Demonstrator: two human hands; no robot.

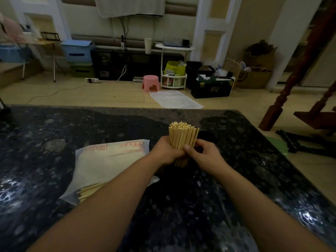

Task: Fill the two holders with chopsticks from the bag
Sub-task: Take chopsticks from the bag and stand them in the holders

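A thick upright bundle of pale wooden chopsticks (182, 135) stands at the middle of the dark speckled table (54, 128). My left hand (168, 151) wraps it from the left and my right hand (203, 155) closes on it from the right, thumb across the front. A black holder (208, 136) shows just behind my right hand, its rim partly hidden. Whether the bundle's lower end sits in a second holder is hidden by my hands. The white plastic bag (109, 160) with red print lies to the left, with more chopsticks (89, 190) poking out of its near end.
The table's far edge runs across the middle of the view, and its right edge slants toward me. Beyond it are a wooden floor, a pink stool (151, 83), boxes and a white side table. A wooden stair post (283, 99) stands at the right.
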